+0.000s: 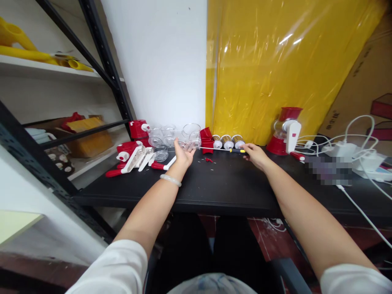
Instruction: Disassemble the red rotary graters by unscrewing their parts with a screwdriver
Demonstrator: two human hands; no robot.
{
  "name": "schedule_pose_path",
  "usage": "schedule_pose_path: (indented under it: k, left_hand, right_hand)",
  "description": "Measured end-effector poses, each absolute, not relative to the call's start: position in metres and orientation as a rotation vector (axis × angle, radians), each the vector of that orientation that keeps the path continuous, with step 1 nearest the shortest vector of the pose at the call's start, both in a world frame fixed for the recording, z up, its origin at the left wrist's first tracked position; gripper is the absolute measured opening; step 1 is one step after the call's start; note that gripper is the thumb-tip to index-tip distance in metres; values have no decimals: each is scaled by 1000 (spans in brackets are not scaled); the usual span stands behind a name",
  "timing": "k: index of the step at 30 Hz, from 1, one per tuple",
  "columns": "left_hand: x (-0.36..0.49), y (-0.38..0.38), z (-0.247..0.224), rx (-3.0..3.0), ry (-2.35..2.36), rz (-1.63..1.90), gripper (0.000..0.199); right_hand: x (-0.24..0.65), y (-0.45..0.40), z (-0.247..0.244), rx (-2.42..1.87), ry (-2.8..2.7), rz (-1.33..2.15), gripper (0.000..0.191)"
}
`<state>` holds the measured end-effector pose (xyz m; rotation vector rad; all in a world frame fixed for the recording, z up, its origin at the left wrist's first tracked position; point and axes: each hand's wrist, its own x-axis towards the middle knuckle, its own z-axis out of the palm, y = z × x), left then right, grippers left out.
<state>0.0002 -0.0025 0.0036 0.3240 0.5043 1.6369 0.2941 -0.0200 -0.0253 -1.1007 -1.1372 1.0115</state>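
The left hand (183,156) holds a clear plastic housing (195,140), the right hand (256,156) grips a screwdriver (237,150); probably screw work, needing steady alignment

This looks like a small workshop for putting things together by hand, doubling as a storeroom. Parts lie in multiples on the black table (226,185): clear cups (162,141) towards the back left corner, red and white handles (134,158) nearer the left edge, three drums (227,142) by the middle of the back edge. A screwdriver (237,151) and small loose bits (212,169) suit assembly, and one whole machine (290,134) stands farther right along the back edge. Storage shows in the metal rack (105,45) beyond the left edge and the big cardboard box (352,98) past the back right corner.
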Motion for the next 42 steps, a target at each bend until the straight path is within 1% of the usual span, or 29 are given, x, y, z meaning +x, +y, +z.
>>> schedule_pose_path:
  k: [3,4,7,10,13,17,18,19,21,22,25,26,27,30,33,34,37,38,41,42]
  left_hand:
    - [0,-2,3,325,516,1628,45]
    - [1,-2,2,331,524,1620,45]
    - [2,-2,2,359,539,1611,45]
    - [2,-3,3,359,537,1628,43]
    - [1,-3,3,352,536,1632,42]
    - [2,-3,2,368,526,1609,44]
    - [3,-3,2,378,520,1604,44]
    - [3,-3,2,386,517,1603,44]
    - [4,-3,1,387,518,1608,44]
    - [4,-3,1,382,521,1610,45]
    - [3,-3,1,359,537,1613,46]
    - [3,-2,1,352,537,1613,47]
    - [2,-2,1,347,534,1615,47]
    - [0,0,1,344,509,1629,48]
    - [-1,1,1,335,514,1637,47]
    - [0,1,1,328,523,1635,47]
    - [1,-1,1,344,534,1617,47]
    - [2,-1,0,361,530,1611,47]
    - [3,-2,0,399,526,1611,47]
    - [3,-2,0,400,534,1614,47]
  right_hand:
    - [296,-21,-21,-956,-1079,1047,25]
    - [296,-21,-20,-935,-1054,1061,25]
    - [295,-18,-24,-1014,-1038,1066,12]
    - [294,-14,-31,-1111,-1084,1045,18]
    - [292,-15,-32,-1084,-1112,994,16]
    - [292,-18,-24,-914,-1045,978,33]
    - [292,-18,-22,-862,-990,1009,33]
    - [292,-18,-20,-818,-930,1045,29]
    - [292,-19,-18,-770,-833,1112,13]
    - [292,-19,-18,-788,-813,1135,8]
    - [294,-20,-20,-1002,-866,1158,38]
    - [294,-20,-21,-1099,-914,1133,44]
    - [295,-20,-23,-1176,-965,1093,46]
    - [295,-20,-27,-1202,-1049,987,34]
    - [293,-19,-25,-1096,-1015,1000,14]
    - [292,-19,-23,-1062,-1003,1016,10]
    - [293,-22,-17,-969,-978,1078,24]
    - [294,-22,-16,-942,-974,1099,23]
    - [297,-22,-18,-1034,-1006,1121,7]
    - [298,-22,-20,-1116,-1029,1095,15]
